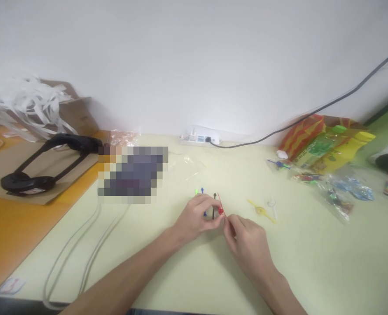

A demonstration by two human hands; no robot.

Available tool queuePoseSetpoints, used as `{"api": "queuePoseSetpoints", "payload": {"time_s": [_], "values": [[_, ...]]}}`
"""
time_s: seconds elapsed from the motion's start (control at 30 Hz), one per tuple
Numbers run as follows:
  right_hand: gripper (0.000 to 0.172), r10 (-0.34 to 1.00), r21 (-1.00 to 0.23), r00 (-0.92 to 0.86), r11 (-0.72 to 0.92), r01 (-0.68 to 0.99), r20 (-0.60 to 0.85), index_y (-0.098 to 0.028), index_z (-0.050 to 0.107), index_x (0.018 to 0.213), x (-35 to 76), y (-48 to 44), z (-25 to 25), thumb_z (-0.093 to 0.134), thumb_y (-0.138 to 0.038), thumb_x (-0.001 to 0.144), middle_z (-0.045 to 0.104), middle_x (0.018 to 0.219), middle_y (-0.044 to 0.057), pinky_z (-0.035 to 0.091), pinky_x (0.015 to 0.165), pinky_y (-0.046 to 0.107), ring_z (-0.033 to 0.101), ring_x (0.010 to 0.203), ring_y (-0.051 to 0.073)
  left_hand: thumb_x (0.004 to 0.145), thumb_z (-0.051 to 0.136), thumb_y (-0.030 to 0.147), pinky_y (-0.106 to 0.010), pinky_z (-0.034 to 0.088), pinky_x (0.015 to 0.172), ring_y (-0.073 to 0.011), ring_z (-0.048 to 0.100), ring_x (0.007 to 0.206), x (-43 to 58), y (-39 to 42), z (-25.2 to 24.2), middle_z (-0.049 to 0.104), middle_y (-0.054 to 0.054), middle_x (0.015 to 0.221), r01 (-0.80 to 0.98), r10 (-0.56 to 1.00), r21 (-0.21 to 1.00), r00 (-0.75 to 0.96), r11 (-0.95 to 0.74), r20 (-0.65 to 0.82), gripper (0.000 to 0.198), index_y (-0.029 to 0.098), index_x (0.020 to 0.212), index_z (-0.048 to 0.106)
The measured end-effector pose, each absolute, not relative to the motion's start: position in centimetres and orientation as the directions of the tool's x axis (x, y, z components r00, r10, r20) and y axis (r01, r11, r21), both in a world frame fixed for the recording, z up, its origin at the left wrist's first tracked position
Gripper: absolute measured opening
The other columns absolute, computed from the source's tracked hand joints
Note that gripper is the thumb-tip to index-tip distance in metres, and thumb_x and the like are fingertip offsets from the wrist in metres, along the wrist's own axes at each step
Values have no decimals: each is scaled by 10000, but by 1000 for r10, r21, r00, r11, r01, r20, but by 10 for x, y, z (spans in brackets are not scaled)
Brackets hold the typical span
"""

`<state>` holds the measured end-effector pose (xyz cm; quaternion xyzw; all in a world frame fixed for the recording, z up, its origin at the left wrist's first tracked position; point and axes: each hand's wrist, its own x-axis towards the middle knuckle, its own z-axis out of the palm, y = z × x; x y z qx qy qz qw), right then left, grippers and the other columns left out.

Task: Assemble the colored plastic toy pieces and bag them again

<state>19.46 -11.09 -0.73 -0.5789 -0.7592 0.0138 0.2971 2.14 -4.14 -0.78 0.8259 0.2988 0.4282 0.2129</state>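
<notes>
Thumb and fingertips of my left hand [198,216] pinch a small red plastic piece [220,211]. A thin red stick [220,200] slants past it, and my right hand [246,234] has its fingers closed at the stick's lower end. Whether stick and piece are joined I cannot tell. Behind my left hand, partly hidden, lie a black arrow-tipped stick [214,203], a blue arrow-tipped piece [202,190] and a green one [196,191]. To the right of my right hand are a yellow piece with a round middle [261,211] and a white piece [272,205].
A power strip [200,136] sits by the wall with a black cable [312,109]. At right are a yellow-red package [331,148] and clear bags of small parts [338,199]. On the left are a blurred-out dark device [134,173], white cables [62,249] and a black frame [49,164].
</notes>
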Motion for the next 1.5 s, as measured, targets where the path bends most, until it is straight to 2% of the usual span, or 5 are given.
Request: {"api": "queuePoseSetpoints", "payload": {"time_s": [0.23, 0.47, 0.87, 1.13, 1.5], "values": [[352, 922, -447, 108, 76, 892, 371, -215, 411, 638, 217, -95, -17, 445, -307, 976, 452, 483, -40, 231, 522, 255, 365, 454, 118, 904, 676, 230, -352, 477, 898, -138, 655, 759, 31, -34, -11, 717, 31, 781, 438, 546, 352, 478, -827, 688, 52, 207, 905, 630], [329, 985, -282, 26, 24, 959, 172, -206, 471, 661, 210, -91, -28, 430, -275, 980, 590, 560, -6, 183, 526, 273, 415, 470, 128, 956, 659, 410, -563, 300, 1181, -257, 591, 1182, 34, -17, -18, 698, -35, 1239, 613, 573, 136, 606, -779, 552, 188, 228, 960, 703], [404, 906, -433, 196, -15, 901, 376, -215, 544, 758, 245, -100, -12, 419, -495, 1022, 610, 650, 9, 351, 612, 286, 538, 578, 162, 948, 648, 467, -570, 285, 1206, -262, 563, 1203, 29, -18, -17, 664, -51, 1285, 637, 614, 159, 599, -754, 515, 287, 268, 1151, 684], [355, 935, -241, -67, 158, 958, 348, -204, 659, 1113, 309, -90, -30, 458, -472, 995, 702, 987, 125, 451, 806, 420, 602, 901, 297, 984, 592, 419, -533, 286, 1204, -242, 590, 1172, 28, -27, -9, 691, -49, 1244, 612, 662, 304, 519, -730, 541, 274, 258, 1191, 671], [306, 963, -832, 247, -49, 552, 108, -212, 708, 972, 258, -106, 3, 684, -488, 841, 677, 803, 29, 474, 702, 312, 587, 729, 191, 1005, 572, 397, -472, 350, 1153, -229, 592, 1167, 49, -36, 4, 671, -74, 1257, 450, 528, 279, 681, -848, 508, 365, 243, 1336, 579]]}}
